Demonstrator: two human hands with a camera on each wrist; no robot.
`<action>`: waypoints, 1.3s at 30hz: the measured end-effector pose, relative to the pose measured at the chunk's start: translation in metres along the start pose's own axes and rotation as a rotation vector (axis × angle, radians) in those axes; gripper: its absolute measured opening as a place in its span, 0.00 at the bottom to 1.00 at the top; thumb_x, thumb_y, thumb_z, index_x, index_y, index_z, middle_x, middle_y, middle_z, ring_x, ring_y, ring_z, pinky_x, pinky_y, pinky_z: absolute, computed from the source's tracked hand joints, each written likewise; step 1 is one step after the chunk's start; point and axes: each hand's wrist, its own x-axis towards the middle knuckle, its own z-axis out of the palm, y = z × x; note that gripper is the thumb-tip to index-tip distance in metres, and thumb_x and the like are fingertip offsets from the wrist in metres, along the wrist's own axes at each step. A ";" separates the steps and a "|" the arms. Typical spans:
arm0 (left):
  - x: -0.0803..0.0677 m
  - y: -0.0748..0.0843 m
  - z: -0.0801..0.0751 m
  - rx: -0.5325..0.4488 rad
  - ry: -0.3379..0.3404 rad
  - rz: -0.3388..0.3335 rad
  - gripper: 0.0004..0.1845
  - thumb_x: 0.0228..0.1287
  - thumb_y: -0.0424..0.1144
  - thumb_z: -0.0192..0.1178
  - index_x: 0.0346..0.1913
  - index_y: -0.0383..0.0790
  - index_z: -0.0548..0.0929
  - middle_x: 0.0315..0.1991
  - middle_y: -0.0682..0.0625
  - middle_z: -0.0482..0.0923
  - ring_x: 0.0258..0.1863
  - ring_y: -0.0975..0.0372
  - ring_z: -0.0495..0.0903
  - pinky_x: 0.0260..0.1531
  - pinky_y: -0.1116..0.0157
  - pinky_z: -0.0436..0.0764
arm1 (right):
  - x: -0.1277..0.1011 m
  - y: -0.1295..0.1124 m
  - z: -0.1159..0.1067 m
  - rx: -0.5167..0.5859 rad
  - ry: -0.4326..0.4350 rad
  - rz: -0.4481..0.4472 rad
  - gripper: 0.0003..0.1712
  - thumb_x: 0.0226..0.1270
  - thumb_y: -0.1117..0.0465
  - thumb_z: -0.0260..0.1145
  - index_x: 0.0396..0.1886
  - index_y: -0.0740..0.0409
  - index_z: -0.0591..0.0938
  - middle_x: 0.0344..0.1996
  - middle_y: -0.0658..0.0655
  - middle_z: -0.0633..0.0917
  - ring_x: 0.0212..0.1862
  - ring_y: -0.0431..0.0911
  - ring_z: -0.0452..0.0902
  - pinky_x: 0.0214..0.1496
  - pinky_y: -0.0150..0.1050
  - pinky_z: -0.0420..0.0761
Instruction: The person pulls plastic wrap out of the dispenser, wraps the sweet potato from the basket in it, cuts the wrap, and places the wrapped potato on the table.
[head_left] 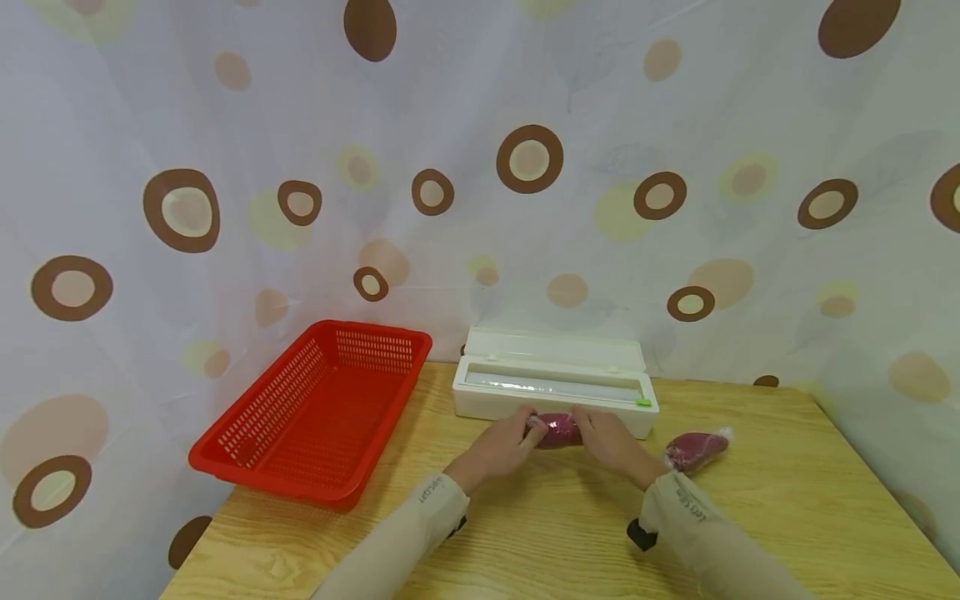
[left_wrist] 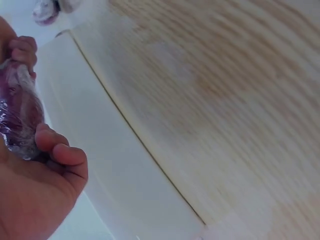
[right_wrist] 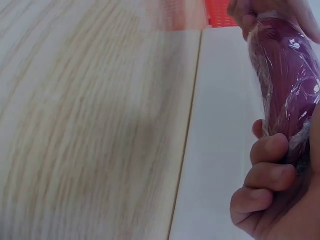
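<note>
A purple-red sweet potato (head_left: 558,431), tightly wrapped in shiny cling film, is held between both hands in front of the white box. My left hand (head_left: 501,450) grips its left end, and my right hand (head_left: 611,442) grips the right end. In the right wrist view the wrapped sweet potato (right_wrist: 285,75) is smooth and glossy, with bunched film near the curled fingers (right_wrist: 270,175). The left wrist view shows crinkled film by the left fingertips (left_wrist: 52,140). Behind the hands stands the cling film box (head_left: 480,406), lid (head_left: 555,346) up, with a film roll (head_left: 551,386) inside.
Right of my right hand, a second film-wrapped sweet potato (head_left: 693,451) lies on the wooden table (head_left: 555,542). A red plastic basket (head_left: 322,442) with slotted sides stands at the left. A patterned curtain (head_left: 465,108) hangs behind the table.
</note>
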 end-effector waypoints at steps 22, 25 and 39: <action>-0.001 -0.007 -0.002 -0.062 -0.090 0.006 0.25 0.73 0.55 0.42 0.61 0.40 0.66 0.49 0.48 0.75 0.44 0.65 0.74 0.46 0.64 0.75 | 0.000 0.006 0.003 -0.119 0.043 -0.307 0.19 0.78 0.57 0.42 0.45 0.62 0.79 0.36 0.57 0.83 0.42 0.54 0.80 0.48 0.51 0.76; -0.001 -0.008 -0.003 -0.075 -0.090 -0.031 0.25 0.73 0.56 0.40 0.59 0.40 0.67 0.47 0.49 0.76 0.39 0.64 0.74 0.41 0.64 0.75 | -0.001 0.007 0.004 -0.122 0.024 -0.338 0.20 0.78 0.58 0.44 0.53 0.66 0.77 0.47 0.64 0.81 0.51 0.58 0.77 0.54 0.53 0.73; -0.001 -0.010 -0.003 0.034 -0.060 0.048 0.26 0.71 0.45 0.51 0.65 0.33 0.63 0.59 0.40 0.68 0.59 0.55 0.69 0.58 0.60 0.69 | -0.004 0.010 0.007 0.004 -0.090 -0.243 0.21 0.75 0.57 0.52 0.58 0.66 0.70 0.40 0.56 0.80 0.39 0.47 0.78 0.42 0.43 0.78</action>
